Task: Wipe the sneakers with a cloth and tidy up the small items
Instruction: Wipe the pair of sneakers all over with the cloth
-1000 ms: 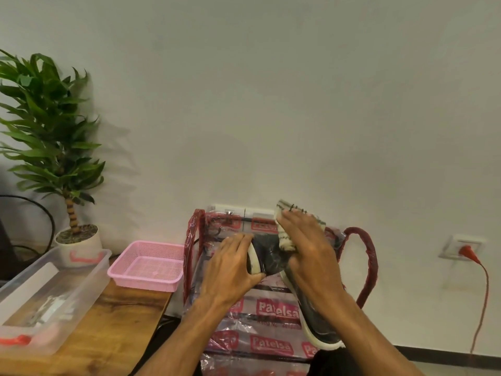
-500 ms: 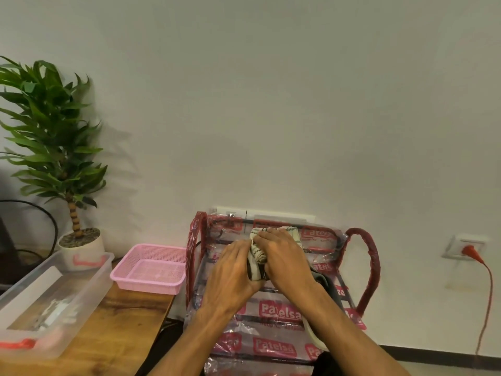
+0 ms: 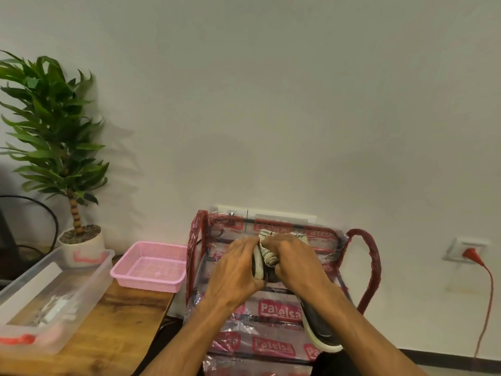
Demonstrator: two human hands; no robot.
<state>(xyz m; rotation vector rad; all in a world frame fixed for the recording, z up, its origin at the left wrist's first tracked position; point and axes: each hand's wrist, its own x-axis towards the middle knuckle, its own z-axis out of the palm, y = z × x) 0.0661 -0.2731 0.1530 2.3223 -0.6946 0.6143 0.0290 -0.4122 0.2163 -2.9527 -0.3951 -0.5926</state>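
A dark sneaker (image 3: 320,325) with a white sole is held above a red rack (image 3: 366,267) wrapped in clear printed plastic. My left hand (image 3: 235,270) grips the sneaker's front end. My right hand (image 3: 295,264) holds a bunched cream cloth (image 3: 268,249) with dark stitching and presses it against the toe. The sneaker's heel sticks out below my right forearm. Most of its upper is hidden behind my hands.
A wooden table (image 3: 108,327) on the left carries a pink mesh basket (image 3: 150,264), a clear plastic bin (image 3: 51,297) with small items and a potted plant (image 3: 58,147). A wall socket with a red plug (image 3: 471,252) and cable is at the right.
My right hand with the cloth has slid left along the sneaker to the toe beside my left hand. The sneaker has dropped a little lower over the rack.
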